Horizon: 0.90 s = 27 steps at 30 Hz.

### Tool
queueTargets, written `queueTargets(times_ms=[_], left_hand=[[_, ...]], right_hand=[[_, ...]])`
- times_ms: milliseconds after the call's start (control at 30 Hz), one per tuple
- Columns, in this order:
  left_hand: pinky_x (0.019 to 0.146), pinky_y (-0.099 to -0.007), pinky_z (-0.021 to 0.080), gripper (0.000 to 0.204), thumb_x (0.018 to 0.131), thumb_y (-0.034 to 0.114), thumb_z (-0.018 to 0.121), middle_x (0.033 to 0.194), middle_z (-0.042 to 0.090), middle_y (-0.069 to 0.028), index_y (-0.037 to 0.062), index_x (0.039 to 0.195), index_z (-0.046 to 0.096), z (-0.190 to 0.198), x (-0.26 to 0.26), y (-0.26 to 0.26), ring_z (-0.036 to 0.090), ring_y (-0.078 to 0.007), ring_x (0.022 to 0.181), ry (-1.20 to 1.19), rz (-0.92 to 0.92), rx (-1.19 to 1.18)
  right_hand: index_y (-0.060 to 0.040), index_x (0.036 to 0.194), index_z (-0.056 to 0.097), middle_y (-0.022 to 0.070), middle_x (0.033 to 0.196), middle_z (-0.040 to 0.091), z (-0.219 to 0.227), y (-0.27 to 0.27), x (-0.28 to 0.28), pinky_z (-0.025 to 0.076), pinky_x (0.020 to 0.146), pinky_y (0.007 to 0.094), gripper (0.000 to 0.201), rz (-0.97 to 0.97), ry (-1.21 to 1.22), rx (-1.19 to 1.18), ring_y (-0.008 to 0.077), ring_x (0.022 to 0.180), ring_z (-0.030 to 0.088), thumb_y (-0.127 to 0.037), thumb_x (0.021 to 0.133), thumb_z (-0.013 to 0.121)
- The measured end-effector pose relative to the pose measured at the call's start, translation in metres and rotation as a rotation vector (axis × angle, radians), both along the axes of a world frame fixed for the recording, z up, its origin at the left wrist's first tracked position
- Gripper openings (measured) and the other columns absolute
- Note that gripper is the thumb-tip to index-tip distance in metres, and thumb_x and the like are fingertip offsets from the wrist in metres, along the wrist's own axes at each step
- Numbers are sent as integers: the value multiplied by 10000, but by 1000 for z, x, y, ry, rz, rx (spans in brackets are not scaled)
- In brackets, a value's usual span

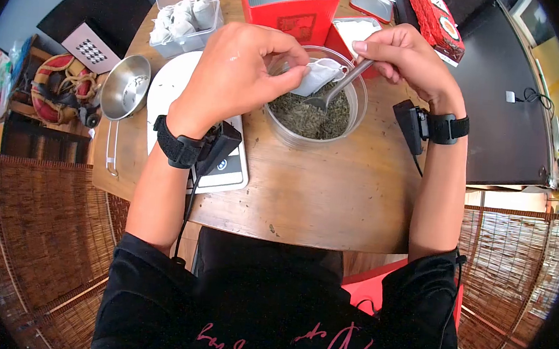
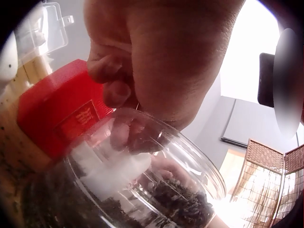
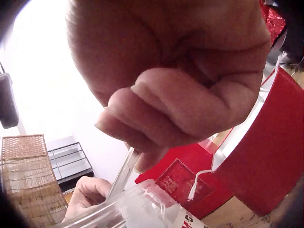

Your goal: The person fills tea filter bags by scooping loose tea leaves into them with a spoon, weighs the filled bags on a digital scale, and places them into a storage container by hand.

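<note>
A clear round tub [image 1: 361, 118] of dried, dark green tea leaves [image 1: 301, 120] stands on the wooden table. My left hand [image 1: 242, 71] pinches a small white drawstring tea bag [image 1: 321, 74] over the far side of the tub. In the left wrist view the bag [image 2: 111, 173] shows pale through the tub's clear wall. My right hand [image 1: 412, 63] grips the handle of a metal spoon [image 1: 349, 82], its bowl down at the leaves beside the bag. Curled fingers [image 3: 166, 107] hold the spoon handle [image 3: 122, 175] in the right wrist view.
A white scale [image 1: 229, 182] lies partly under my left forearm, with a steel pan [image 1: 126, 91] to its left. Behind stand a clear box of filled bags [image 1: 193, 24], a tall red box [image 1: 287, 15] and a small red box of white bags [image 1: 357, 32]. Leaf crumbs dot the table.
</note>
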<state>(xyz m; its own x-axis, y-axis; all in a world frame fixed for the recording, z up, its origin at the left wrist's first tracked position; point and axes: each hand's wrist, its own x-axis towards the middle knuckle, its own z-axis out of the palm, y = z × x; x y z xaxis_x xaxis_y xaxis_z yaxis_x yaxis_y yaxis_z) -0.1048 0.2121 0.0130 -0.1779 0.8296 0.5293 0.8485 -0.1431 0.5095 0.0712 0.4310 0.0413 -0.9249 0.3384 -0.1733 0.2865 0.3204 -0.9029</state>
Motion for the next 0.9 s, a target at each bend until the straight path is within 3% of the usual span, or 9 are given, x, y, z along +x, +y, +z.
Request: queueTargets(times_ms=[233, 500, 900], left_hand=[[653, -291, 463, 100, 806, 74, 806, 810, 656, -70, 10, 875, 772, 5, 0, -2, 610, -163, 725, -49, -31, -25], [688, -323, 460, 128, 820, 101, 813, 781, 594, -68, 3, 884, 761, 4, 3, -1, 596, -209, 749, -15, -24, -40], [633, -302, 408, 121, 852, 112, 790, 816, 584, -41, 20, 902, 731, 4, 0, -1, 523, -167, 730, -71, -40, -98]], right_hand=[[-59, 869, 740, -102, 569, 509, 5, 19, 15, 287, 440, 184, 276, -138, 67, -166, -15, 482, 422, -320, 958, 750], [-150, 758, 624, -116, 563, 424, 19, 33, 33, 257, 450, 197, 311, -300, 197, -80, -1, 482, 352, -345, 975, 731], [-120, 785, 687, -109, 596, 490, 30, 20, 33, 275, 478, 198, 290, -378, 196, 212, -1, 513, 394, -356, 936, 764]])
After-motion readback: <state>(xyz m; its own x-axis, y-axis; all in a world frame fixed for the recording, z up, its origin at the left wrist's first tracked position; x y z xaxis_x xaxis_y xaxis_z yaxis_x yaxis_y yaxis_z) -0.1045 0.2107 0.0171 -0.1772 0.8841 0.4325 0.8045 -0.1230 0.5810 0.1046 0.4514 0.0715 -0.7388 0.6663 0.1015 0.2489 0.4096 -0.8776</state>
